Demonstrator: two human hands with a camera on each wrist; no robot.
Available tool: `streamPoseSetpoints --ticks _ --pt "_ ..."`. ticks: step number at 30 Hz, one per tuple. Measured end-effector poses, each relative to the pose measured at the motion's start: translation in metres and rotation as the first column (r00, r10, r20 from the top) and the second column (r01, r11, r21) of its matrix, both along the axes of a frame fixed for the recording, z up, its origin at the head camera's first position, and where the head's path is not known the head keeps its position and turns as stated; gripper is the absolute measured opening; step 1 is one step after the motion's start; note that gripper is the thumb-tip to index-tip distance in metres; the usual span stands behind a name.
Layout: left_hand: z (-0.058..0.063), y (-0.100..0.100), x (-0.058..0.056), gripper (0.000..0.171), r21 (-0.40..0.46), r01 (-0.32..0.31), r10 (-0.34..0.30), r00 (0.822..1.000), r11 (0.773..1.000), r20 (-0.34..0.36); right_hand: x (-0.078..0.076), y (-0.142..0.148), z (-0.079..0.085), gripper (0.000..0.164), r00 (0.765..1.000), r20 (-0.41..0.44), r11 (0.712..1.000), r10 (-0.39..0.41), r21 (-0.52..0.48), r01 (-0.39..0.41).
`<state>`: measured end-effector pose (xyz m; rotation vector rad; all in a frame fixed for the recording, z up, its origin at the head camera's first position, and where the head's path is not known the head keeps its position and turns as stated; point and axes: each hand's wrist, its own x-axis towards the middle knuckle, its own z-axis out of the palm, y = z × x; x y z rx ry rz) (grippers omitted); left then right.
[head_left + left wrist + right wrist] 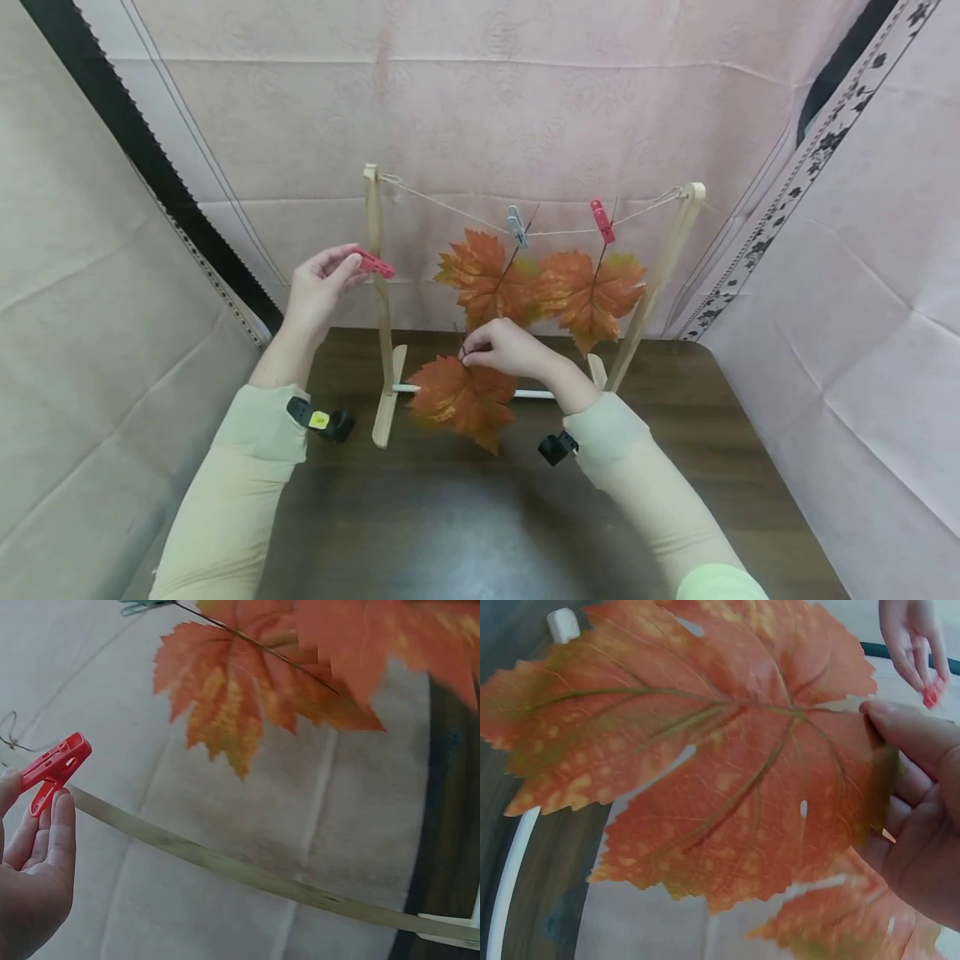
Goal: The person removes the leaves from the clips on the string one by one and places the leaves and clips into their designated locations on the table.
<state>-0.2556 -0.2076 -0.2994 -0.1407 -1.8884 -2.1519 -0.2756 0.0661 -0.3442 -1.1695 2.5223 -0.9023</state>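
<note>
My left hand (pixel 318 287) pinches a red clothespin (pixel 372 263) by its handles, beside the left post of a small wooden drying rack (pixel 378 292). In the left wrist view that clothespin (pixel 56 771) sits between thumb and fingers. My right hand (pixel 506 348) holds an orange artificial maple leaf (pixel 465 400) by its stem, low in front of the rack. Two similar leaves hang from the string: one leaf (pixel 480 275) under a grey-blue clothespin (pixel 517 226), another leaf (pixel 592 296) under a red clothespin (pixel 602 222).
The rack's string (pixel 442 202) runs slack between both posts, and a white bar (pixel 534 394) joins the feet. The rack stands on a dark wooden table (pixel 465 533). Pale cloth (pixel 465 108) hangs behind and at both sides.
</note>
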Motion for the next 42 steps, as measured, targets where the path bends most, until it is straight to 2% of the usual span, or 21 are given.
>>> streamPoseSetpoints --ticks 3,5,10,15,18,21,24,28,32,35,38,42 --pt "-0.014 -0.004 0.001 0.022 -0.010 0.007 -0.006 1.000 1.000 0.016 -0.002 0.013 -0.005 0.011 0.999 0.025 0.999 0.023 0.031 -0.024" --pt "-0.024 -0.007 0.002 0.027 -0.041 0.011 -0.010 0.999 0.999 0.038 -0.003 0.022 -0.009 0.011 0.999 0.038 0.998 0.027 0.056 -0.029" --pt "-0.050 -0.017 0.008 0.038 -0.089 0.045 -0.034 0.991 0.995 0.128 -0.004 0.046 -0.018 0.014 0.995 0.094 0.992 0.035 0.116 -0.046" --pt "-0.075 -0.027 0.015 0.029 -0.026 0.078 -0.072 0.981 0.997 0.181 -0.004 0.068 -0.028 0.016 0.988 0.146 0.984 0.053 0.160 -0.077" --pt "-0.089 -0.032 0.020 0.039 -0.024 0.088 -0.081 0.973 0.996 0.217 -0.003 0.079 -0.034 0.016 0.981 0.186 0.977 0.051 0.196 -0.088" --pt "-0.104 -0.038 0.025 0.055 -0.100 0.100 -0.068 0.956 0.990 0.284 -0.003 0.090 -0.042 0.015 0.974 0.219 0.965 0.056 0.238 -0.109" --pt "-0.119 -0.042 0.030 0.066 -0.183 0.129 -0.057 0.933 0.975 0.355 -0.003 0.100 -0.051 0.012 0.973 0.224 0.952 0.063 0.279 -0.126" --pt "-0.137 -0.047 0.035 0.069 -0.228 0.166 -0.051 0.897 0.959 0.439 -0.002 0.111 -0.064 0.010 0.973 0.223 0.935 0.064 0.326 -0.136" --pt "-0.153 -0.049 0.040 0.069 -0.241 0.183 -0.035 0.857 0.953 0.514 -0.001 0.119 -0.079 0.011 0.965 0.261 0.925 0.025 0.359 -0.122" --pt "-0.165 -0.049 0.043 0.067 -0.215 0.190 -0.048 0.846 0.958 0.531 -0.001 0.123 -0.093 0.013 0.959 0.284 0.919 0.009 0.375 -0.120" --pt "-0.177 -0.050 0.047 0.064 -0.174 0.186 -0.068 0.847 0.967 0.527 0.000 0.128 -0.107 0.017 0.952 0.305 0.913 -0.003 0.390 -0.122" --pt "-0.192 -0.052 0.052 0.061 -0.155 0.190 -0.077 0.838 0.970 0.541 -0.001 0.134 -0.126 0.020 0.938 0.342 0.908 -0.062 0.410 -0.089"
